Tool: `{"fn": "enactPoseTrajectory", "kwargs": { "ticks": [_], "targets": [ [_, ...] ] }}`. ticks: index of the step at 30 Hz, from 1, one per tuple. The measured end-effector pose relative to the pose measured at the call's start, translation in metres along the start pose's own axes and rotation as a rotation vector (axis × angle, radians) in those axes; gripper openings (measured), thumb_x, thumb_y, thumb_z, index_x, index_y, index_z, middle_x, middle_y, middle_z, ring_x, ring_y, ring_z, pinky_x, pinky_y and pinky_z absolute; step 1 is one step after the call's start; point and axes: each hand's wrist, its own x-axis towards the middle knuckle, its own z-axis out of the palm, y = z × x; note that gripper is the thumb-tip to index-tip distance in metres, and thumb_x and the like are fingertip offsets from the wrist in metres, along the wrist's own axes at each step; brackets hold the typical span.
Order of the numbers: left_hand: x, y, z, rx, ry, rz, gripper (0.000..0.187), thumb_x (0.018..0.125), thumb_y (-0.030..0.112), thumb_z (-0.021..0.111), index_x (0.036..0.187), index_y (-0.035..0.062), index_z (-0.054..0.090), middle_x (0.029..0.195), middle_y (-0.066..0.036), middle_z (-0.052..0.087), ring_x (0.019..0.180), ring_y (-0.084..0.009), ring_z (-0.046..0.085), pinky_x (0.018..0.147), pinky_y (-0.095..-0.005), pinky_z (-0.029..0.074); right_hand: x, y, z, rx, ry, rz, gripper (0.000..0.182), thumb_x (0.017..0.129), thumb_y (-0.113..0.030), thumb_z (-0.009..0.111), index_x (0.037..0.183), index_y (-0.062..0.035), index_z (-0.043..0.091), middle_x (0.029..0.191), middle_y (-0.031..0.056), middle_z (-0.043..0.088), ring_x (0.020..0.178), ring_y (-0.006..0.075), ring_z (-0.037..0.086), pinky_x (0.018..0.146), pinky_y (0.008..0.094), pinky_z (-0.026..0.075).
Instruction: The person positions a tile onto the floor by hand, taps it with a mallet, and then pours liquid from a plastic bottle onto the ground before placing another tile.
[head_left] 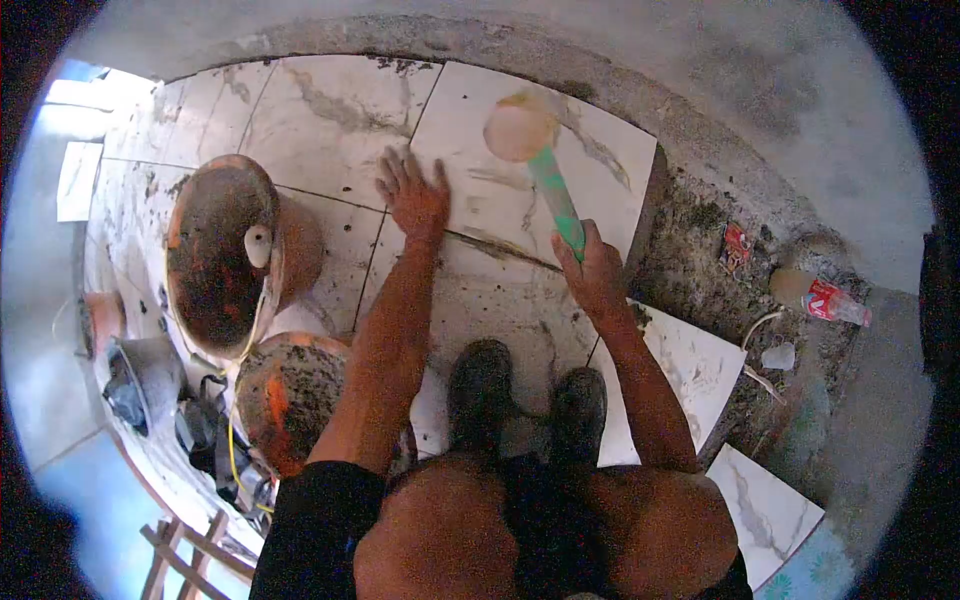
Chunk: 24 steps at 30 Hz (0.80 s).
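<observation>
My right hand (592, 268) is wrapped round the green handle of a mallet (558, 200). The mallet's pale round head (520, 128) is over a large white marbled tile (600, 135) near the wall. My left hand (414, 196) lies flat with fingers spread at the left part of this tile, by the joint with its neighbour. A dark gap (505, 247) runs between that tile and the one my shoes stand on.
At left stand two dirty buckets (300, 235) (290, 400), a smaller pail (150, 375) and a power tool with a yellow cord (205, 430). On the right, rough mortar holds a plastic bottle (835, 303) and a red wrapper (736, 248). Loose-edged tiles (765, 510) lie lower right.
</observation>
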Motion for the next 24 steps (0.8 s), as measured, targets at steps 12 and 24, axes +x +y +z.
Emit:
{"fn": "enactPoseTrajectory", "kwargs": {
  "ticks": [12,24],
  "targets": [
    [0.003,-0.01,-0.011,0.045,-0.099,-0.061,0.057,0.089,0.044,0.037,0.132,0.0073,0.034,0.14,-0.019,0.024,0.129,-0.0354,0.021,0.103,-0.0517,0.017,0.028,0.033,0.042,-0.19,-0.038,-0.01,0.046,0.083,-0.045,0.05,0.098,-0.0013,0.048,0.068,0.0251,0.058,0.065,0.0412,0.059,0.058,0.0495,0.047],
    [0.003,0.058,0.006,0.053,-0.201,0.38,0.058,0.088,0.043,0.042,0.133,0.0081,0.033,0.141,-0.015,0.024,0.131,-0.0322,0.019,0.104,-0.0524,0.014,0.019,0.023,-0.01,0.079,0.212,0.077,0.045,0.086,-0.043,0.048,0.092,0.0014,0.048,0.06,0.0182,0.055,0.053,0.034,0.057,0.049,0.0427,0.045]
  ]
}}
